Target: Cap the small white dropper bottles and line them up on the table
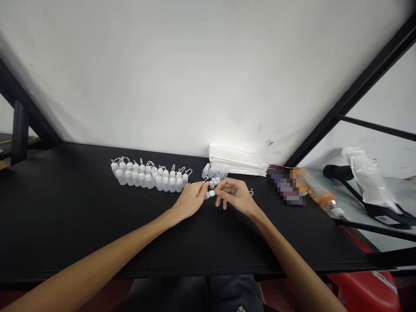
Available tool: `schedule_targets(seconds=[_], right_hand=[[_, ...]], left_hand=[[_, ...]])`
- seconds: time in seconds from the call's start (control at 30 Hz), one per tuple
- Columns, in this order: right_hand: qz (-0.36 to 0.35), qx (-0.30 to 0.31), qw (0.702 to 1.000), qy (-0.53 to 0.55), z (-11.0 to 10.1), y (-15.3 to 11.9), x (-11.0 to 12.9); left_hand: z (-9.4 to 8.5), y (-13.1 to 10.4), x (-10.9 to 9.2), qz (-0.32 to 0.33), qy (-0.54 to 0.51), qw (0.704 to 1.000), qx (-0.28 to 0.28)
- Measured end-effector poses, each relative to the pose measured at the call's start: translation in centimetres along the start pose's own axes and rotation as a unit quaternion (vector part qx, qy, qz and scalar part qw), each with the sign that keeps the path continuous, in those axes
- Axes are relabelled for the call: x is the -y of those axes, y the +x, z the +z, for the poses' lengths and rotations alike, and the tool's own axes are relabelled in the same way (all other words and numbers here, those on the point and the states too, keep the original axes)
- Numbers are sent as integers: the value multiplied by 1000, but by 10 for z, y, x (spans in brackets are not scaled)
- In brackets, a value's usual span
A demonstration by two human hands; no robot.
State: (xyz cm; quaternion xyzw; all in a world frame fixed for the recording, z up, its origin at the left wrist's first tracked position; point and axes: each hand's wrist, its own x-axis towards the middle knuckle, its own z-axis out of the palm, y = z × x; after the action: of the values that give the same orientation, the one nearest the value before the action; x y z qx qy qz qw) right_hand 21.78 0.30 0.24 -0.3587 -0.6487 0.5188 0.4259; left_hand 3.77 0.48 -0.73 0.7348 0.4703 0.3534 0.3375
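Note:
My left hand (191, 198) is closed round a small white bottle (206, 196), which lies tilted over the black table (97, 234) with its cap (212, 193) pointing right. Thumb and forefinger of my right hand (234, 194) meet at that cap, the other fingers curled loosely. Just behind the hands are several small white caps (214, 181) and a few translucent bottles (206, 170). Left of my left hand, rows of small translucent bottles (148, 180) with white caps and thin loops stand upright.
Against the wall lies a stack of white sheets or bags (237, 159). To the right are a blurred-out item (286, 186) and an orange-labelled bottle (320, 196) with a white cap. Farther right, a clear plastic package (373, 180) rests beyond a black frame. A red stool (367, 290) stands below.

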Motion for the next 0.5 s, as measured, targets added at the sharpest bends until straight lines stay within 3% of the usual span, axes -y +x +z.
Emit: schedule_targets(seconds=[0.5], right_hand=[[13, 51, 999, -11, 4, -3, -1]], left_hand=[[-2, -1, 1, 21, 55, 998, -11]])
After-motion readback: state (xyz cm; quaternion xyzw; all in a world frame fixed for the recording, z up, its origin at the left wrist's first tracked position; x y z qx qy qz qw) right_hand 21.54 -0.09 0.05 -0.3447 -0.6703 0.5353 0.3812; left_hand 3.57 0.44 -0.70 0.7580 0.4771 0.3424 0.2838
